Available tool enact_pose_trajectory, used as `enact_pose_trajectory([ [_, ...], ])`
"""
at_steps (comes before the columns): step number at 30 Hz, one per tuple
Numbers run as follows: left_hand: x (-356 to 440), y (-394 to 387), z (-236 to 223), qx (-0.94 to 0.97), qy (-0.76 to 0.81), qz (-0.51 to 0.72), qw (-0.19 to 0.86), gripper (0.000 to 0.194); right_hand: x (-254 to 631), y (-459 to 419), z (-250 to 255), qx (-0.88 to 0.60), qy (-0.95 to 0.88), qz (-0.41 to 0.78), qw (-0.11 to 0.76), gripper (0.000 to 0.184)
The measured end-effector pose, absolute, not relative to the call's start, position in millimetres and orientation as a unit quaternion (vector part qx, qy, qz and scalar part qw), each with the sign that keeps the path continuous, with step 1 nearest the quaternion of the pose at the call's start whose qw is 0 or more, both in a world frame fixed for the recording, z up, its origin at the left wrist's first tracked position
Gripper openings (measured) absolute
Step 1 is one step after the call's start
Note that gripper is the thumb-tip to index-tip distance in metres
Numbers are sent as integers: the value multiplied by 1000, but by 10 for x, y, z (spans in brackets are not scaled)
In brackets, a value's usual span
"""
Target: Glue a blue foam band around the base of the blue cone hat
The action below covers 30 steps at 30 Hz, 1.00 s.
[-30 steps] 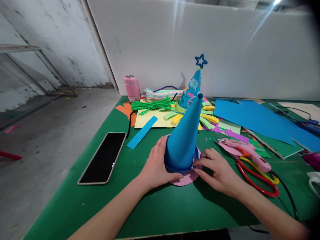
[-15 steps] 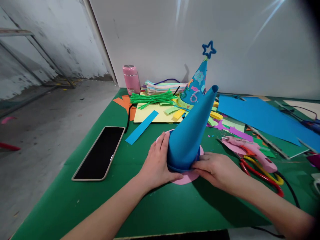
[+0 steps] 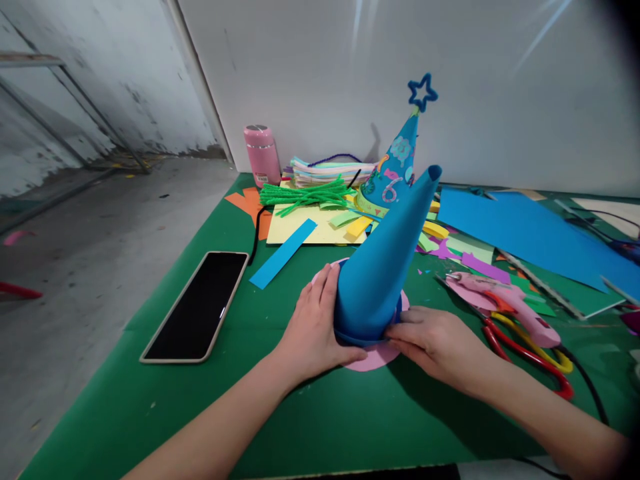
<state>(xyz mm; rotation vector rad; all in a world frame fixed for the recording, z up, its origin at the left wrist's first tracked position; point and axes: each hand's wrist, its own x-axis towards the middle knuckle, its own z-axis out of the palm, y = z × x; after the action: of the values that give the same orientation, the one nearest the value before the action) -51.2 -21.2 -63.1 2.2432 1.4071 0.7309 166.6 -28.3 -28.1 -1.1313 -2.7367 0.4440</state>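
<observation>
A plain blue paper cone hat (image 3: 377, 277) stands in front of me, its narrow tip leaning to the right. Under its base lies a round pink paper disc (image 3: 373, 360), partly covered. My left hand (image 3: 310, 323) wraps around the left side of the base, thumb along the front edge. At the base's front right, my right hand (image 3: 433, 340) pinches the lower rim with its fingers together. The fingertips there are partly hidden. A dark blue band shows along the cone's bottom edge.
Behind stands a decorated party hat (image 3: 393, 173) with a star on top, near green pipe cleaners (image 3: 305, 195) and a pink bottle (image 3: 263, 157). A phone (image 3: 195, 307) lies left. To the right are a pink glue gun (image 3: 520, 303), scissors (image 3: 533, 350) and blue paper sheets (image 3: 520, 227).
Both hands keep their hold at the cone's base, and the cone stays put. Only the camera's view has shifted slightly.
</observation>
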Motion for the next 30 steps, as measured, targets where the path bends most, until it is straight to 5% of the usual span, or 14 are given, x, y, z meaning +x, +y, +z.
enact_pose_trajectory([
  [7, -520, -231, -616, 793, 516, 251, 205, 123, 1782, -201, -391, -527, -764, 156, 338, 32],
  [17, -519, -234, -604, 782, 528, 249, 218, 120, 1727, 5, -663, -494, -825, 115, 248, 39],
  [30, -530, -204, -640, 809, 506, 238, 182, 99, 1736, -15, -721, -511, -813, 125, 249, 40],
])
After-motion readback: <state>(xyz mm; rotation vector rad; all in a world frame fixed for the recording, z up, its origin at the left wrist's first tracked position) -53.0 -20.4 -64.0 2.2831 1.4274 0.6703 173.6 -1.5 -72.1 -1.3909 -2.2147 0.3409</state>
